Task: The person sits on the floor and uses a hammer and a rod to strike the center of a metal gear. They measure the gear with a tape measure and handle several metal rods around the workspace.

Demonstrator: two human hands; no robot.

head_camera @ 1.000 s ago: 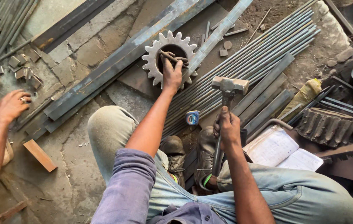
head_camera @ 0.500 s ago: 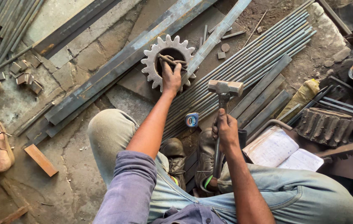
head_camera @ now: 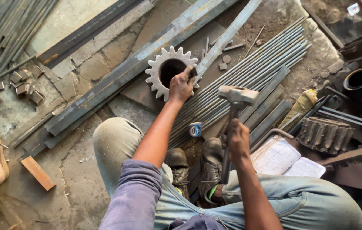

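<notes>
Nearest me, my knees are folded up and my boots [head_camera: 198, 168] sit planted on the floor between them. My right hand [head_camera: 237, 142] has its fingers wrapped tight round the hammer [head_camera: 234, 123], low on the handle so the heavy head stands up above my fist, poised over the rods. Just beside it lies a small tape measure [head_camera: 195, 129], and to my right an open notebook [head_camera: 289, 159] with a toothed block [head_camera: 324, 134] past it. Further out, my left hand [head_camera: 181, 86] reaches to the gear wheel [head_camera: 170, 73], fingers curled over its rim at the bore to steady something small there; what exactly, I cannot tell. The gear lies flat on the floor against a long steel bar [head_camera: 117, 81], with the bundle of steel rods [head_camera: 249, 83] on its right. Open room is scarce: bare floor [head_camera: 79, 166] only off to my left
</notes>
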